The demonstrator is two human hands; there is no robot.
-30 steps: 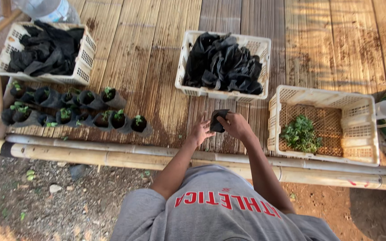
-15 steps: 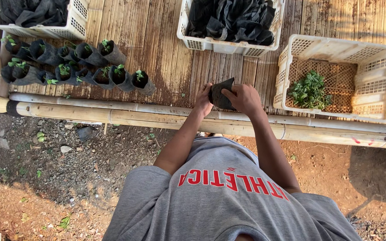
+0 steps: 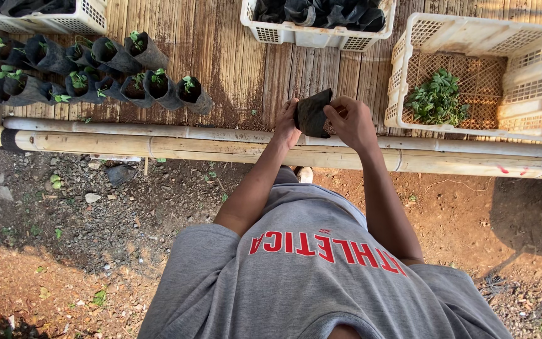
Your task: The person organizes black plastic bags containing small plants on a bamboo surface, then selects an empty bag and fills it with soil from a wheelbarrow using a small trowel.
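over the bamboo bench (image 3: 221,63), both hands grip one black grow bag (image 3: 313,113).
left hand (image 3: 286,122) and right hand (image 3: 349,122) pinch it; seedling crate (image 3: 534,69) right, potted seedlings (image 3: 95,72) left.

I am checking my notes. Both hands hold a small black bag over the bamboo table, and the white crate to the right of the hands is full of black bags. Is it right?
Not quite. The white crate to the right of the hands holds a small bunch of green seedlings, not black bags. The head view shows it. The rest is right: left hand and right hand hold the small black bag.
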